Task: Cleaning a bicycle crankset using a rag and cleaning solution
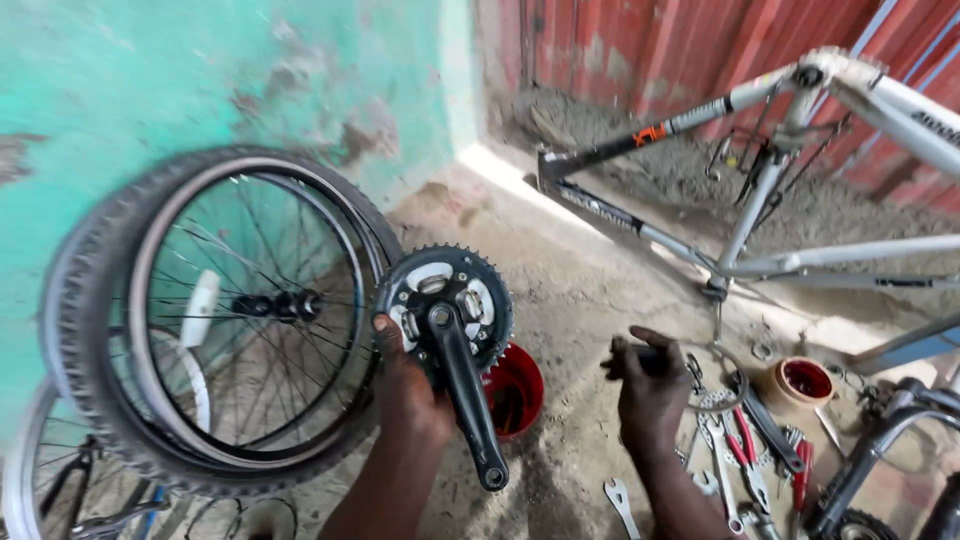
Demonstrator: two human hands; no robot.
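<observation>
My left hand [408,392] holds up a black bicycle crankset [452,325]: a toothed chainring with silver cut-outs and a crank arm that points down and to the right. My right hand [650,392] hovers in a loose fist above a pile of tools, and it seems to grip a small dark part that I cannot make out. Below and between the two hands a red round tub [517,391] sits on the ground.
Wheels with tyres [215,315] lean against a turquoise wall at left. A grey bike frame [780,190] stands at the back right. Pliers with red handles [745,450], wrenches and a sprocket lie on the dirt floor by a tan pot [797,384].
</observation>
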